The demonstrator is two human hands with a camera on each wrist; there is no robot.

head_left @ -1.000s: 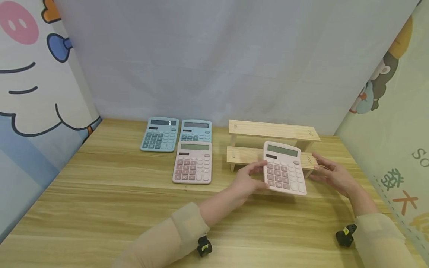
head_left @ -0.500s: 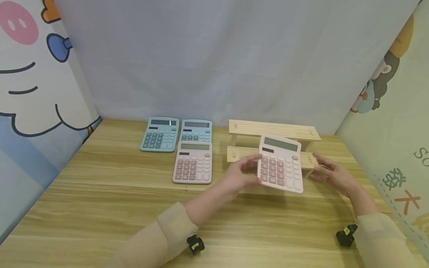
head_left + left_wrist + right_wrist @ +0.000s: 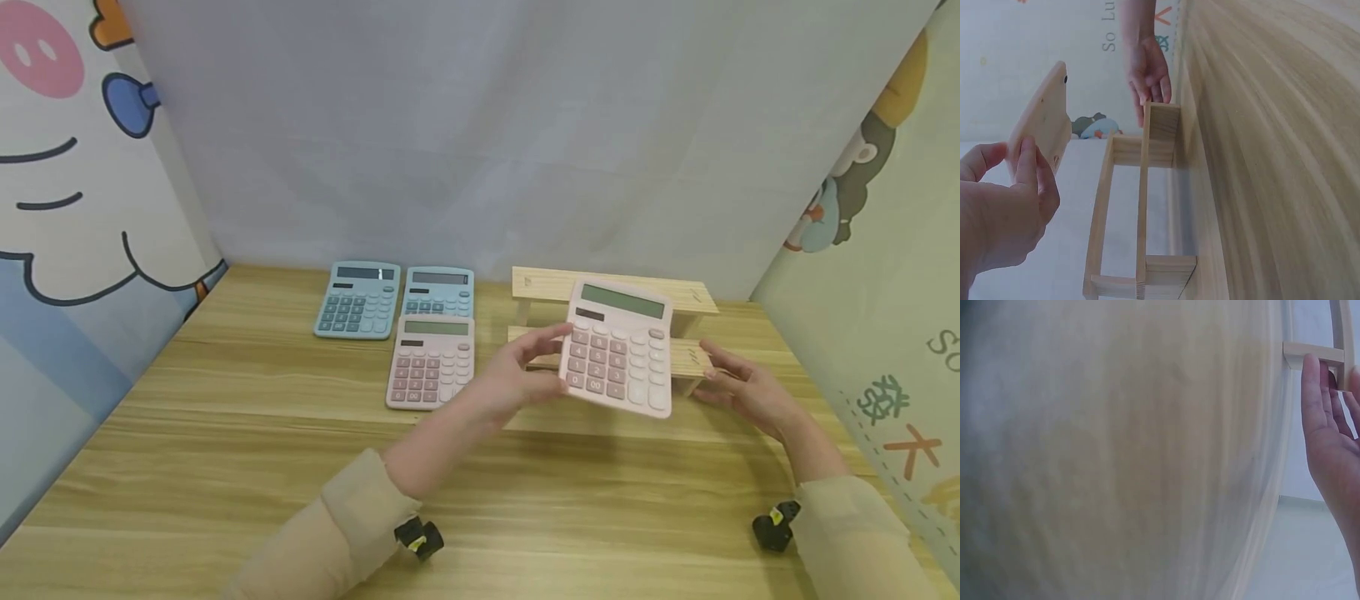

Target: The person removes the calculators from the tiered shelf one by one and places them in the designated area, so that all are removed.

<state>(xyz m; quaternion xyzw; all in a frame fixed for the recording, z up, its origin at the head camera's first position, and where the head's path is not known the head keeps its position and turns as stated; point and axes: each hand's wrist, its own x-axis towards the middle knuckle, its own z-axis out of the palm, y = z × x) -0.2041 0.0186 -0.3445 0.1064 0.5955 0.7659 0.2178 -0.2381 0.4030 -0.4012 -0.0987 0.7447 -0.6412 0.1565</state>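
Observation:
My left hand (image 3: 502, 379) grips a pink calculator (image 3: 618, 350) by its left edge, thumb in front and fingers behind. The calculator is raised and tilted in front of a two-step wooden stand (image 3: 551, 283), its keys and display facing me. In the left wrist view the calculator (image 3: 1047, 115) shows its back and edge, well above the stand (image 3: 1142, 187). My right hand (image 3: 750, 396) holds the right end of the lower step, with fingers along the end leg in the right wrist view. Another pink calculator (image 3: 431, 362) lies left of the stand, overlapping a blue calculator (image 3: 439, 292).
A second blue calculator (image 3: 357, 300) lies at the back left of the wooden table (image 3: 225, 467). A pale curtain (image 3: 450, 125) hangs behind, and printed panels (image 3: 885, 333) stand at both sides. Each sleeve carries a small black camera (image 3: 420, 537).
My left hand has lifted the pink calculator and drawn it leftward, so it now overlaps the upper step in the head view. The right hand stays at the stand's end.

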